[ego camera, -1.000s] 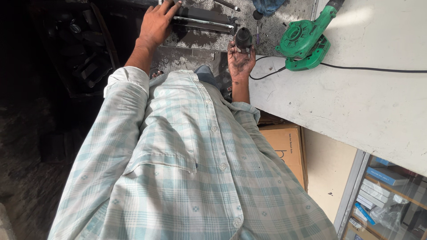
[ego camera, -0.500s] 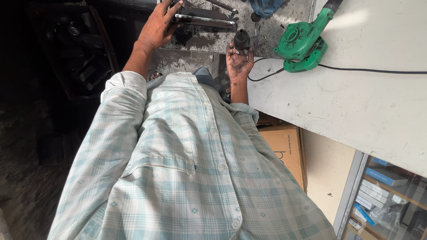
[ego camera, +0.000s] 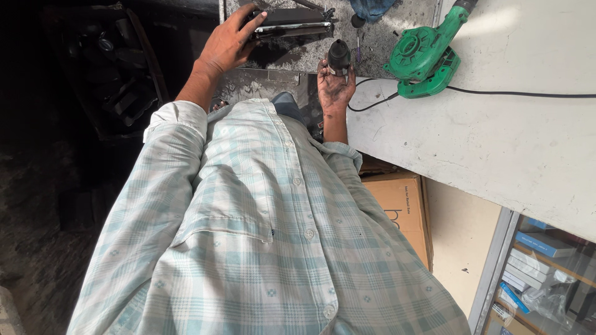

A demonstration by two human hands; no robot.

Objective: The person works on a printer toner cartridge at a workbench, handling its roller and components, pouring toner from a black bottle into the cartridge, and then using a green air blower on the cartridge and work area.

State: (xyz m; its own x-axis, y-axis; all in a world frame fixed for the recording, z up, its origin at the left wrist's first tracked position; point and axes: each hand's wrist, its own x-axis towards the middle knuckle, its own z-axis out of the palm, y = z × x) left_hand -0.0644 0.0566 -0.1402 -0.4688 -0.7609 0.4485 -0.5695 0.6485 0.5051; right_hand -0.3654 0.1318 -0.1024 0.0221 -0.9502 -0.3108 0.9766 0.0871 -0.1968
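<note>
In the head view, the person looked down along the own body, and a pale checked shirt filled most of the picture. The left hand reached forward to a long dark metal part that lay on the grey, dirty surface; its fingers were curled over the near end of this part and grasped it. The right hand was held up with the palm turned to the camera, and its fingers were closed around a small dark cylinder, which stood upright above the palm, just over the edge of the surface. Both hands looked stained with black grease. To the right of the cylinder, a green electric blower lay on the white surface, and its black cable ran away to the right edge of the picture, with a loop near the right wrist. A blue cloth lay at the top, near the far end of the metal part. Below the white surface stood a brown cardboard box, touching the shirt's side in the picture. In the lower right corner was a shelf with flat blue and white boxes. The left side of the picture was very dark, and I could not tell the things there.
</note>
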